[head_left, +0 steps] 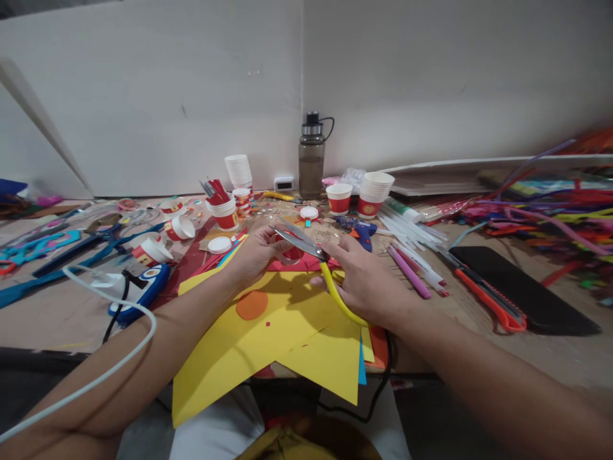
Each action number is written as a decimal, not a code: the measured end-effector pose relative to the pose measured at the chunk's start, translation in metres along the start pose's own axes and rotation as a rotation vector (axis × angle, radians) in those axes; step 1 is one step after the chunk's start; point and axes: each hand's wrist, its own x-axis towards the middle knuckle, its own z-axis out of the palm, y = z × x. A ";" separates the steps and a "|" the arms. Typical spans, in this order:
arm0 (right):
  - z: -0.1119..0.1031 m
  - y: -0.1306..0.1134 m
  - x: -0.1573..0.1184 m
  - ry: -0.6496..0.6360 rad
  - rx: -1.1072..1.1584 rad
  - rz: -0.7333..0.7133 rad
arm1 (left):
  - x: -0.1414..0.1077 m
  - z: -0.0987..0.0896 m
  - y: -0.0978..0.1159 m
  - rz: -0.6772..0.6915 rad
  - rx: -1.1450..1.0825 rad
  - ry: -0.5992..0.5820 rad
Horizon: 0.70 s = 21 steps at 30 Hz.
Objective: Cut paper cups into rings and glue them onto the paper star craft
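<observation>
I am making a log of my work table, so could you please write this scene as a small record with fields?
right hand: holds yellow-handled scissors
blades: apart
left hand: near the blades, grip unclear
below hands: yellow paper
on paper: orange disc
back: bottle, stacked cups
right side: orange-red cutter, black flat object
</observation>
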 end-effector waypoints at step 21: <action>-0.002 0.000 -0.001 -0.008 -0.050 -0.002 | 0.002 -0.006 -0.003 0.019 0.009 -0.039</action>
